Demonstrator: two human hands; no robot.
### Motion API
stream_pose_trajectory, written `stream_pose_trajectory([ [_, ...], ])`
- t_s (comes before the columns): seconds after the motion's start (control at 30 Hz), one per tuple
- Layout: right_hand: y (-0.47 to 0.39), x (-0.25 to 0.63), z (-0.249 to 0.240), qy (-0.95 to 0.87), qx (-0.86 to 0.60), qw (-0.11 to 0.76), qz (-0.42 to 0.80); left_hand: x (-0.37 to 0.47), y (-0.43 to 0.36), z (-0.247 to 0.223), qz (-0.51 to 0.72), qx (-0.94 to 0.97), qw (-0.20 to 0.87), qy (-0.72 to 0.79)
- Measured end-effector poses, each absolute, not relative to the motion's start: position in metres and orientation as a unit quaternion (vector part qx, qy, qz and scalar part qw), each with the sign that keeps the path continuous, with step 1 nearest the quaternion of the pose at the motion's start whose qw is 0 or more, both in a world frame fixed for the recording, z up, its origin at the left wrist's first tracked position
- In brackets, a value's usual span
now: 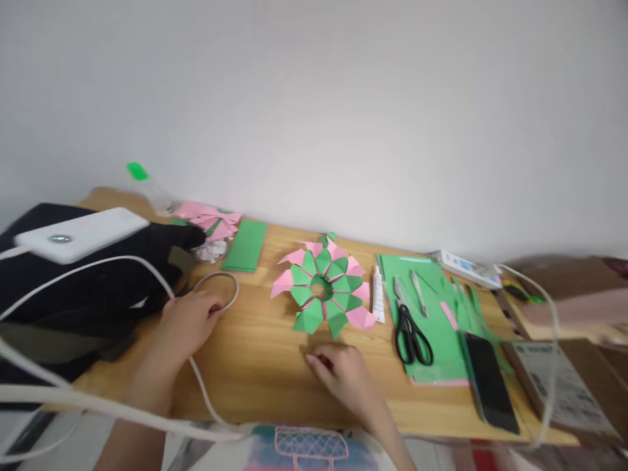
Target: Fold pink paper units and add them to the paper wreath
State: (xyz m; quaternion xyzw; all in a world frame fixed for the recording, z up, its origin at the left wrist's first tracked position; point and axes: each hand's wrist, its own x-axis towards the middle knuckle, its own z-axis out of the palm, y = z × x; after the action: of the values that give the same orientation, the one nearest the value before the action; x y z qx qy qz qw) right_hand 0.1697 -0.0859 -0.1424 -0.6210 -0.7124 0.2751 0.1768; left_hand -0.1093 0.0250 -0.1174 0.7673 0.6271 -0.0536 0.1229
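A ring-shaped folded-paper piece in green and pink (347,301) lies on the wooden table (245,366), a round hole at its centre. Just below it rests my right hand (346,376), its fingers curled and nothing visible in them. Further left, my left hand (192,322) is closed at a loop of white cable (237,288); whether the fingers grip the cable is hidden. Right of the folded piece lies a white tube (377,297). Black-handled scissors (406,333) lie on green paper sheets (436,360).
A green paper stack (245,245) and another pink folded piece (216,219) sit back left. Dark cloth (73,301) carries a white power bank (83,232). At right are a phone (490,383), a power strip (466,267) and a cardboard box (564,386). White cables cross the left foreground.
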Motion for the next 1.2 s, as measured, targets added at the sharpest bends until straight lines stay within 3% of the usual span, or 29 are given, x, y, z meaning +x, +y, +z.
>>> stream_pose_trajectory([
  [0.2,-0.081,0.163,-0.14,-0.688,-0.654,0.154,0.274,-0.12,0.042,-0.127,-0.017,0.804,0.095,0.587],
  [0.43,-0.079,0.164,-0.144,-0.694,-0.641,0.156,0.287,-0.088,0.081,-0.101,0.037,0.805,0.104,0.584],
  [0.73,-0.076,0.169,-0.155,-0.565,-0.718,0.273,0.3,-0.063,0.106,-0.114,0.102,0.747,0.134,0.643],
  [0.87,-0.073,0.18,-0.157,-0.491,-0.742,0.349,0.294,-0.055,0.107,-0.112,0.176,0.721,0.235,0.627],
  [1.0,-0.062,0.184,-0.157,-0.44,-0.717,0.43,0.327,-0.034,0.102,-0.113,0.234,0.673,0.408,0.571],
  [1.1,-0.052,0.184,-0.157,-0.408,-0.68,0.485,0.369,-0.015,0.096,-0.116,0.236,0.639,0.539,0.496],
  [1.2,-0.053,0.188,-0.152,-0.383,-0.648,0.508,0.419,-0.001,0.089,-0.119,0.233,0.624,0.599,0.444],
])
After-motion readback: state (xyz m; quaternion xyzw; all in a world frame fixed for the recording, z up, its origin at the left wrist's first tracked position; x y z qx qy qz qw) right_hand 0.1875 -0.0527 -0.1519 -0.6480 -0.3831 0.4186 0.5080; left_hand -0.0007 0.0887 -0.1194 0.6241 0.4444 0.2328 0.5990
